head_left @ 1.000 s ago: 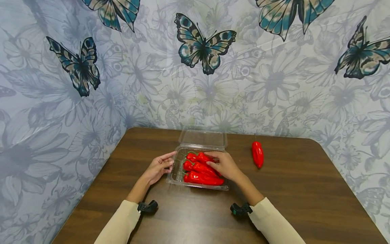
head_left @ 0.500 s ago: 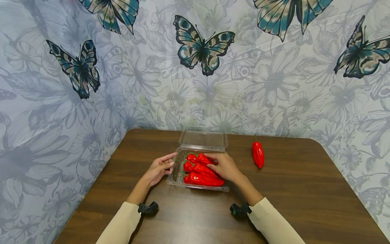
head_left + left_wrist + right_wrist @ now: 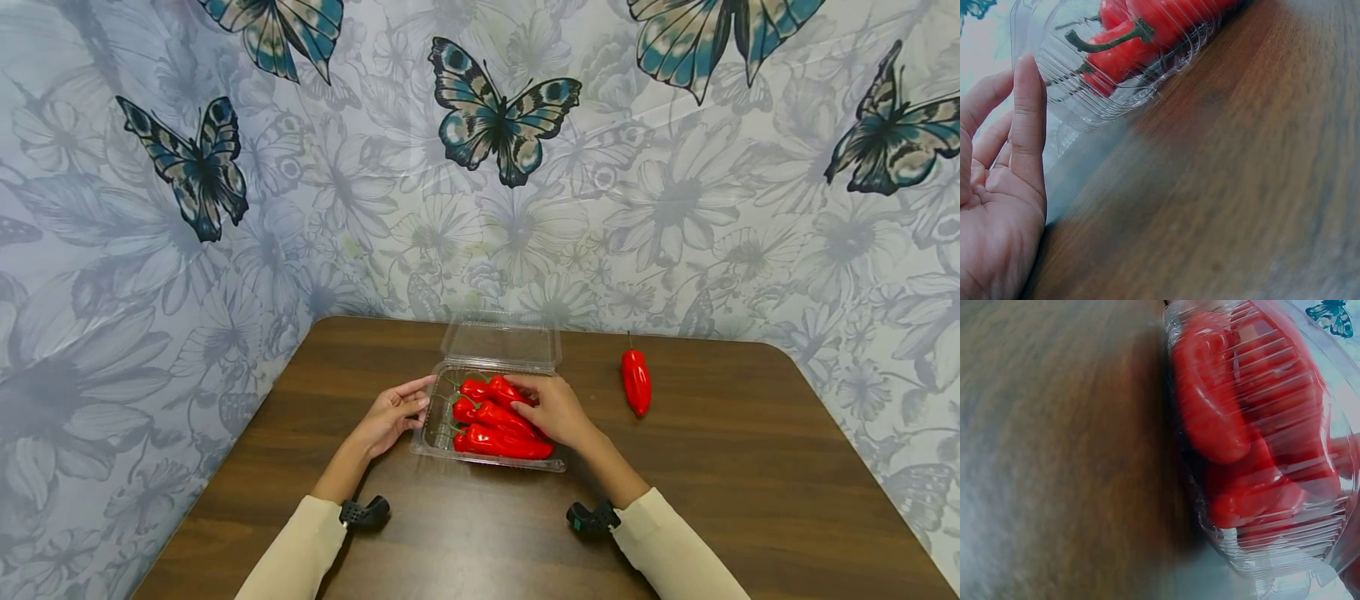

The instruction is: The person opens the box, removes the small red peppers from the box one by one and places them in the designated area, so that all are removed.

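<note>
Pale wallpaper (image 3: pixel 675 200) with grey flowers and teal butterflies backs a brown wood-grain table (image 3: pixel 720 475), where a clear plastic container (image 3: pixel 487 462) stands with its hinged lid (image 3: pixel 501 343) raised. The step in hand seems to be settling peppers inside: the right hand (image 3: pixel 553 410) reaches in, thumb and fingers bent about the rear pepper (image 3: pixel 504 392), while the left hand (image 3: pixel 390 417), fingers loosely extended, touches the container's left wall and grips nothing. The next move probably calls for easing the right fingers off without dragging that pepper askew. The front pepper (image 3: pixel 502 442) is glossy, smooth and tapered; a green stem (image 3: pixel 1107 45) curls near the ribbed wall. Another pepper (image 3: pixel 636 383) lies outside, to the right.
</note>
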`<state>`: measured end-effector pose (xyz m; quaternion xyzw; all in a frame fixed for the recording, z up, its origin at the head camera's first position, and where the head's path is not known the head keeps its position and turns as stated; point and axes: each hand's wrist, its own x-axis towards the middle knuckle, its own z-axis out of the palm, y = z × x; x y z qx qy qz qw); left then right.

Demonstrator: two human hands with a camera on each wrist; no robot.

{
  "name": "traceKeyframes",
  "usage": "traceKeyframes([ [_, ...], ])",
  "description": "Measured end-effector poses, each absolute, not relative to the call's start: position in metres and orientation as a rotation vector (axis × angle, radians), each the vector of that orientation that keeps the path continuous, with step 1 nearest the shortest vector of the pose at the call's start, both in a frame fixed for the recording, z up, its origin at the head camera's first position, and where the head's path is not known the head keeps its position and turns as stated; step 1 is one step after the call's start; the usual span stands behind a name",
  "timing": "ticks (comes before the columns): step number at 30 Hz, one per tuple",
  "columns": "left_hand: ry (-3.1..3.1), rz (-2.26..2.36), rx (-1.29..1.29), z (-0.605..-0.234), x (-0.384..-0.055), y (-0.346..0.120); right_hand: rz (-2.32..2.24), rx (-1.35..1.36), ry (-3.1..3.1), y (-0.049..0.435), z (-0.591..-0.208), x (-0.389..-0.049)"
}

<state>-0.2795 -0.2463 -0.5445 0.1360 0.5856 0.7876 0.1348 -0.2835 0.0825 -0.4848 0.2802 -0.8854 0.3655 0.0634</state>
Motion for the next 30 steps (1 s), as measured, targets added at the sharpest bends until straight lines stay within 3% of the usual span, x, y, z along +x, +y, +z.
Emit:
traceKeyframes([
  [30,1.655,2.299,0.403,-0.542,-0.277,-0.245,1.343,0.910,-2.456,0.097,-0.470,-0.283],
])
